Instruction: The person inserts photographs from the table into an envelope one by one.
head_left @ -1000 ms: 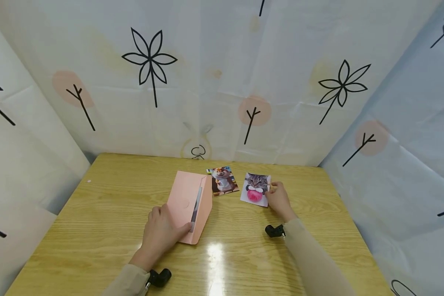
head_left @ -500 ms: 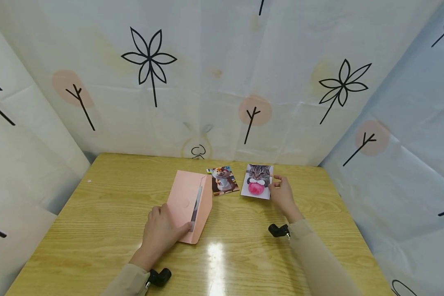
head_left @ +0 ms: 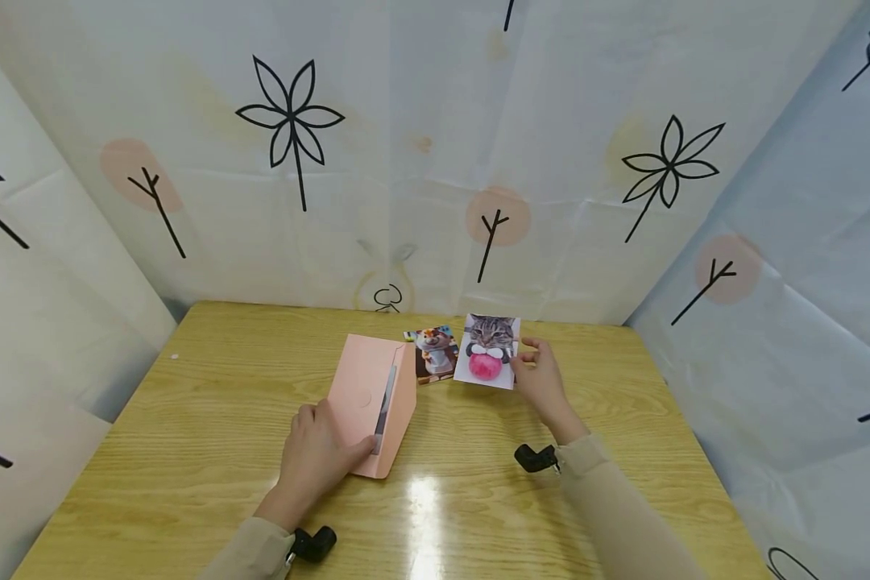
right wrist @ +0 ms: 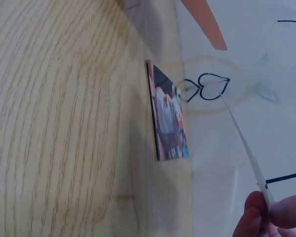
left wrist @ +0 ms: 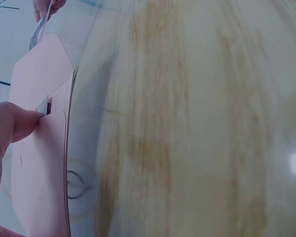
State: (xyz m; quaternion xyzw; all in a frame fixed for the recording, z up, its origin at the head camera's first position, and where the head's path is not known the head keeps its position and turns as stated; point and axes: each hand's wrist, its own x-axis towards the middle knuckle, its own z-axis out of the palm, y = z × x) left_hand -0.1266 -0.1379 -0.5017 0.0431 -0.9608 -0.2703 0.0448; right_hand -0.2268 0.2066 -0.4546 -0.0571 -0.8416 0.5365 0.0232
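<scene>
My left hand (head_left: 315,455) grips the lower left part of a pink envelope (head_left: 355,379). Its thumb lies at the envelope's slit, where the grey-and-white edge of something inside shows. In the left wrist view the envelope (left wrist: 42,148) is raised off the table, its pointed flap standing out. My right hand (head_left: 544,383) pinches the right edge of a photo card (head_left: 486,354) of a cat with a pink ball. The right wrist view shows this card (right wrist: 246,148) edge-on, held up off the table. A hamster-like animal picture (head_left: 435,350) lies between envelope and card.
The wooden table (head_left: 210,419) carries all of this, and its far edge runs close behind the pictures. A patterned white cloth (head_left: 420,161) hangs behind and at both sides. A tiny pale speck (head_left: 175,356) lies at the far left of the table.
My right hand has moved the cat photo card away from me, then left, so it now overlaps the animal picture's right edge in the head view. The left hand and envelope have stayed put.
</scene>
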